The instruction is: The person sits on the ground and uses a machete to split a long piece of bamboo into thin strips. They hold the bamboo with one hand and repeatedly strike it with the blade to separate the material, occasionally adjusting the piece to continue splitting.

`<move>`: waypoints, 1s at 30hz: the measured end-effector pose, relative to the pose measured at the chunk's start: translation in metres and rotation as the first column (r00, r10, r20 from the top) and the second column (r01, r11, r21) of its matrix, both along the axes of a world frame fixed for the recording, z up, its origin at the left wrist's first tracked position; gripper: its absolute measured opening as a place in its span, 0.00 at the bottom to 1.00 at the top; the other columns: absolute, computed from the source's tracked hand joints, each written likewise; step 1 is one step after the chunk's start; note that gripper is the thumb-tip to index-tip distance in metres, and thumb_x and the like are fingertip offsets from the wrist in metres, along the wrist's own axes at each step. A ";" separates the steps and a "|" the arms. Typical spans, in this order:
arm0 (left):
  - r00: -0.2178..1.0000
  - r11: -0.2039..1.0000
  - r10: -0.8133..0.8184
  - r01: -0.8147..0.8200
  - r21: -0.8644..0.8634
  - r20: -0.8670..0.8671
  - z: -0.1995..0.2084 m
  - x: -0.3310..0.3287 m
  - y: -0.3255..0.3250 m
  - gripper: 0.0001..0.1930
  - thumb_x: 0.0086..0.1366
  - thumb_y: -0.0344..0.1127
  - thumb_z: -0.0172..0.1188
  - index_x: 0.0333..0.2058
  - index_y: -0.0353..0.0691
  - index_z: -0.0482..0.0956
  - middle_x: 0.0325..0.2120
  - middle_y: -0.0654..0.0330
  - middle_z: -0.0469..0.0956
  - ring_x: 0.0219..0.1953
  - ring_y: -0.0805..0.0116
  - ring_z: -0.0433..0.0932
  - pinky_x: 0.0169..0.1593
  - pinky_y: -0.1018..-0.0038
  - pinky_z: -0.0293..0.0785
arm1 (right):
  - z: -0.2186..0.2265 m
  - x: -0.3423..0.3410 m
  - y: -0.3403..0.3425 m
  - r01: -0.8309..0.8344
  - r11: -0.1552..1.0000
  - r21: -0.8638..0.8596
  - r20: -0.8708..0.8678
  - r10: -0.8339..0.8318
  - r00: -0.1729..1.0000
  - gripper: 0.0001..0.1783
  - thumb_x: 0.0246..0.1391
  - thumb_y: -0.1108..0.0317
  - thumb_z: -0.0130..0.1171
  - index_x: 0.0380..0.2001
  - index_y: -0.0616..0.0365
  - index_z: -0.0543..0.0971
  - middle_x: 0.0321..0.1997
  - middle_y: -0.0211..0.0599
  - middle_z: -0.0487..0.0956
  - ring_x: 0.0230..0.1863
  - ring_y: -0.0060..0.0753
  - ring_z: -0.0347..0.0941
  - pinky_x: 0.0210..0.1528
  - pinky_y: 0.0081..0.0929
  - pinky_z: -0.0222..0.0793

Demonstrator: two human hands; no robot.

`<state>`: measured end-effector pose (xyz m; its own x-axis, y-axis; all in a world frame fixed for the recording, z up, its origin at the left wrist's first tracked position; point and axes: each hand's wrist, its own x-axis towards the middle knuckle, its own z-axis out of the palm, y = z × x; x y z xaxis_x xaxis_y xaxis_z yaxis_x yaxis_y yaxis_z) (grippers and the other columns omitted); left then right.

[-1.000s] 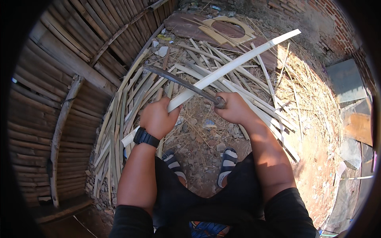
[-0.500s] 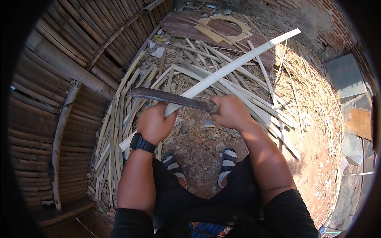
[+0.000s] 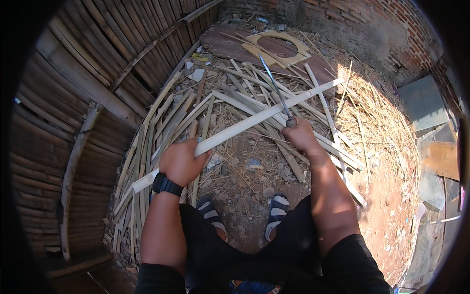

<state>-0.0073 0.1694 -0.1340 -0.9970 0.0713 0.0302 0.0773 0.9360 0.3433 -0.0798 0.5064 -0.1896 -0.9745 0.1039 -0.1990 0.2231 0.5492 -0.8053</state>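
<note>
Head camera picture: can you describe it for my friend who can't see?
The left hand grips a long pale strip; the right hand holds a knife that crosses it in this view. Scattered strips and straw lie below.

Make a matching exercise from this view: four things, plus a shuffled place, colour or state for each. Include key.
Things
1. Knife
2. Watch
3. Strip
4. Holed board

Places, colours, states
A. Pale, gripped in the left hand
B. Tan, lying on the far side
C. Held by its handle in the right hand
D. Black, worn

Pairs: 1-C, 2-D, 3-A, 4-B
</note>
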 end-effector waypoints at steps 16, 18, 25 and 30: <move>0.997 0.986 0.029 -0.040 0.164 0.066 0.000 -0.010 -0.012 0.22 0.63 0.55 0.65 0.33 0.38 0.83 0.24 0.47 0.82 0.30 0.46 0.82 0.35 0.55 0.76 | 0.055 0.039 -0.038 -0.285 0.852 0.439 -0.165 0.389 0.907 0.25 0.54 0.50 0.68 0.42 0.62 0.78 0.28 0.53 0.81 0.37 0.62 0.79 0.41 0.50 0.72; 0.998 0.982 0.059 -0.064 0.176 0.033 0.000 -0.009 -0.007 0.22 0.63 0.55 0.65 0.33 0.37 0.83 0.24 0.46 0.81 0.29 0.45 0.82 0.35 0.54 0.76 | 0.041 0.047 -0.055 -0.355 0.813 0.462 -0.262 0.507 0.821 0.25 0.52 0.52 0.69 0.43 0.62 0.77 0.28 0.53 0.81 0.36 0.63 0.78 0.39 0.50 0.72; 0.996 0.985 0.083 -0.079 0.156 -0.018 0.003 -0.007 -0.010 0.22 0.64 0.54 0.63 0.33 0.37 0.82 0.23 0.44 0.80 0.29 0.41 0.81 0.35 0.52 0.76 | 0.039 0.023 -0.028 -0.256 0.929 0.266 -0.200 0.313 0.928 0.20 0.50 0.62 0.67 0.44 0.62 0.80 0.32 0.54 0.82 0.36 0.58 0.80 0.42 0.43 0.74; 0.993 0.985 0.108 -0.101 0.139 -0.041 0.002 -0.005 -0.005 0.21 0.63 0.54 0.64 0.33 0.37 0.82 0.22 0.44 0.80 0.29 0.41 0.81 0.35 0.52 0.76 | 0.045 0.042 -0.059 -0.432 0.743 0.511 -0.108 0.555 0.825 0.18 0.49 0.63 0.66 0.43 0.58 0.81 0.30 0.57 0.81 0.35 0.59 0.79 0.42 0.44 0.74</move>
